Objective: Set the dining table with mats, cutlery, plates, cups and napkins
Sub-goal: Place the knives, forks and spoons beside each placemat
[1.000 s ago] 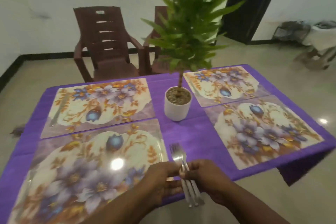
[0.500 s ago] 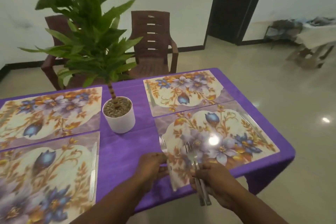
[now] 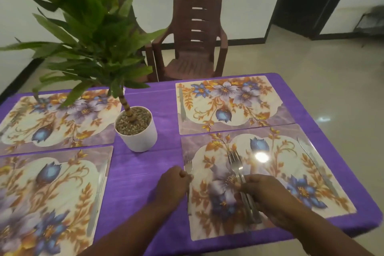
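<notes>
A purple-clothed counter (image 3: 145, 172) carries four floral mats; the near-right mat (image 3: 270, 183) is being dressed. The right hand (image 3: 268, 197) clasps the spare forks (image 3: 239, 172) as stock, while the left hand (image 3: 172, 185) pinches one fork (image 3: 188, 167) along the mat's left edge, presumably its setting.

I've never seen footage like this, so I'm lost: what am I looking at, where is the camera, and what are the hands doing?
No machine here: a person wears one wide-angle camera on the head, looking down at their own two bare hands. Before them is a table under a purple cloth, with four flowered mats and a potted plant; a brown chair stands behind. The left hand pinches a fork lying along the left edge of the near right mat. The right hand holds a bunch of forks over that mat. A knife lies on the mat's right side.
</notes>
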